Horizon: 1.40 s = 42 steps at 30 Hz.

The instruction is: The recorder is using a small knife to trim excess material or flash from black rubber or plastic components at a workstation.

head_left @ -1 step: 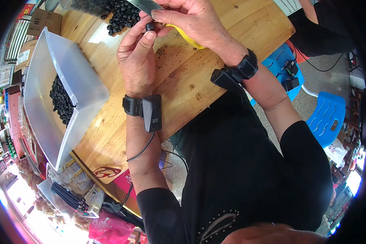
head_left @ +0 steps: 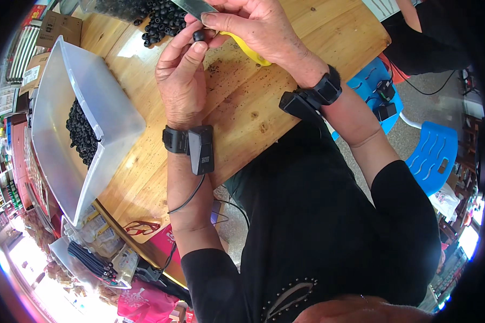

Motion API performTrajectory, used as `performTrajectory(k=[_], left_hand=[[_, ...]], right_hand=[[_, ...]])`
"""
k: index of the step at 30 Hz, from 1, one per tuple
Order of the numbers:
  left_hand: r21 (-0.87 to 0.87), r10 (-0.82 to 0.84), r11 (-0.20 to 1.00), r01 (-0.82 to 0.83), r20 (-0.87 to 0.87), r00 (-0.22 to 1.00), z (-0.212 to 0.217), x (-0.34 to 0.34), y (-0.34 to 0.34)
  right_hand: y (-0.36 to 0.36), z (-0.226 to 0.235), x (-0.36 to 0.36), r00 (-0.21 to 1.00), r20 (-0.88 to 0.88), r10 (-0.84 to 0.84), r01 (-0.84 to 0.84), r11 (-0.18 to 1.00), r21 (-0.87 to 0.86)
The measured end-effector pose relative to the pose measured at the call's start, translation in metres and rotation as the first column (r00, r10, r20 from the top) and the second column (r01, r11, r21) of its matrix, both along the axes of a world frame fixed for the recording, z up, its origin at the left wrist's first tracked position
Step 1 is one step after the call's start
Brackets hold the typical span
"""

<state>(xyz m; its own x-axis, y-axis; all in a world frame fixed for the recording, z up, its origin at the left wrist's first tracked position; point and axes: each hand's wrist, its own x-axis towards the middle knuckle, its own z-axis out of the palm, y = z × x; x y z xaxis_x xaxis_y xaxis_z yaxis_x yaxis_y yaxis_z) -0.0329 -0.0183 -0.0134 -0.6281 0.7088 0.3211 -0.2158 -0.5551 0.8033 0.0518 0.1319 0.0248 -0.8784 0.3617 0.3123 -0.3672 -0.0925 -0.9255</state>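
My left hand [head_left: 180, 81] pinches a small black round piece [head_left: 198, 36] between thumb and forefinger, above the wooden table [head_left: 242, 107]. My right hand [head_left: 258, 27] grips a knife with a yellow handle [head_left: 248, 51]; its metal blade [head_left: 195, 6] lies right over the black piece. A pile of the same black round pieces [head_left: 159, 19] sits on the table just beyond my hands. Both wrists wear black strapped devices.
A clear plastic bin [head_left: 113, 116] with more black pieces [head_left: 81, 134] stands tilted at the table's left. Red glasses [head_left: 140, 229] lie at the near table edge. Blue plastic stools [head_left: 431, 156] stand on the right. Another person in black [head_left: 431, 37] is at the upper right.
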Motion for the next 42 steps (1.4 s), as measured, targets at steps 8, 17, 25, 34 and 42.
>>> performTrajectory(k=[8, 17, 25, 34, 42], left_hand=[[0.051, -0.03, 0.998, 0.028, 0.04, 0.999, -0.001, -0.001, 0.002], [0.028, -0.015, 1.0, 0.013, 0.097, 0.995, 0.003, 0.002, 0.003], [-0.161, 0.377, 0.896, -0.414, -0.217, 0.9, 0.029, 0.013, -0.004], [0.168, 0.424, 0.301, -0.939, -0.905, -0.026, 0.117, 0.001, -0.049], [0.483, 0.104, 0.017, -0.875, -0.872, -0.479, 0.141, -0.039, -0.094]], right_hand=[[0.004, 0.0, -0.001, 0.999, -0.006, 0.051, -0.051, 0.986, -0.159], [0.007, -0.005, -0.003, 0.997, -0.026, 0.066, -0.07, 0.971, -0.229], [0.016, -0.009, -0.009, 0.992, 0.117, 0.049, -0.007, 0.944, -0.33], [0.02, -0.011, -0.009, 0.981, 0.194, 0.029, 0.03, 0.955, -0.296], [0.02, -0.012, -0.01, 0.987, 0.157, 0.041, 0.011, 0.947, -0.32]])
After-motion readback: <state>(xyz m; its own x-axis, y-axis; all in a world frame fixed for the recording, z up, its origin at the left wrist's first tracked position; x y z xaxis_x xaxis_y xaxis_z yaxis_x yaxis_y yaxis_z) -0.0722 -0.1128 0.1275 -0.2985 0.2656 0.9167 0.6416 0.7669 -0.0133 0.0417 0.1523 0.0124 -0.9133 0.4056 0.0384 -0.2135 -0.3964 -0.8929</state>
